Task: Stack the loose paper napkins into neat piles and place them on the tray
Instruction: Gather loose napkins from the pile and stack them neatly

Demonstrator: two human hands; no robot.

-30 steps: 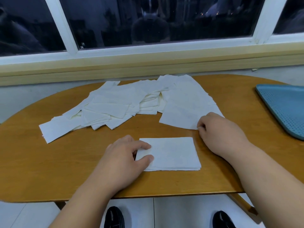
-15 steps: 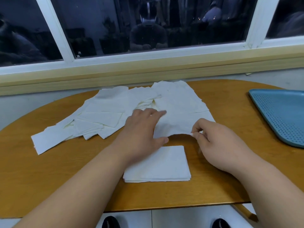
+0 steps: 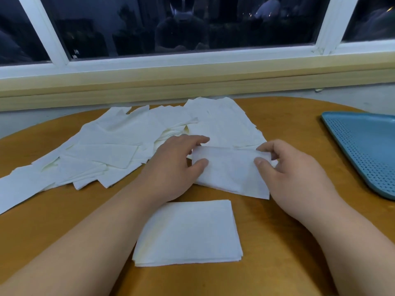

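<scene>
Both hands hold one white napkin (image 3: 230, 169) lifted off the table's middle. My left hand (image 3: 173, 167) pinches its left edge between thumb and fingers. My right hand (image 3: 286, 171) pinches its right edge the same way. A neat pile of napkins (image 3: 190, 231) lies squared up near the front edge, below my hands. Several loose napkins (image 3: 111, 146) lie scattered and overlapping across the back left and centre. The blue perforated tray (image 3: 367, 150) sits at the right edge with nothing visible on it.
The round wooden table (image 3: 288, 263) has bare surface at the front right and between the napkins and the tray. A window sill and wall run close behind the table.
My left hand left the neat pile and reached to the loose napkins. Both hands have taken one napkin by its ends and raised it off the heap.
</scene>
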